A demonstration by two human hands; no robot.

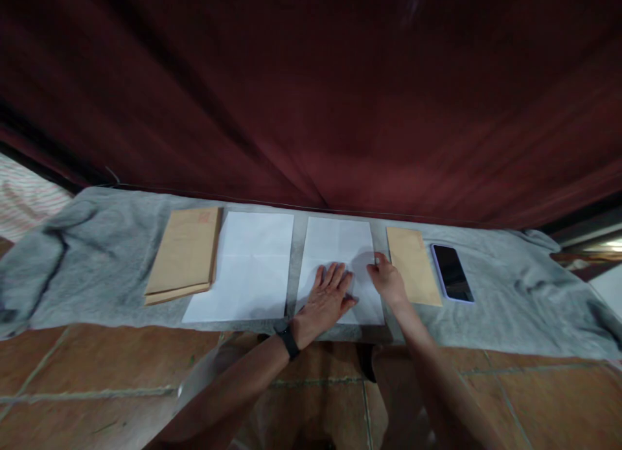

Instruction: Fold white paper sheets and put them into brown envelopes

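Observation:
My left hand (328,297), with a dark watch (287,340) on its wrist, lies flat on a white sheet of paper (337,236), fingers spread. Faint fold lines cross that sheet. At the sheet's right edge is my right hand (387,280), its fingers curled in; whether anything is between them is hidden. A second white sheet (255,262) lies to the left, separated by a narrow strip of cloth. Just right of my right hand lies a single brown envelope (415,265) with a small reddish print.
A stack of brown envelopes (184,249) overlaps the left sheet's edge. A phone in a lilac case (453,273) lies right of the single envelope. Grey cloth (510,294) covers the long narrow surface. Dark red fabric (311,113) rises behind it; tiled floor (121,359) lies in front.

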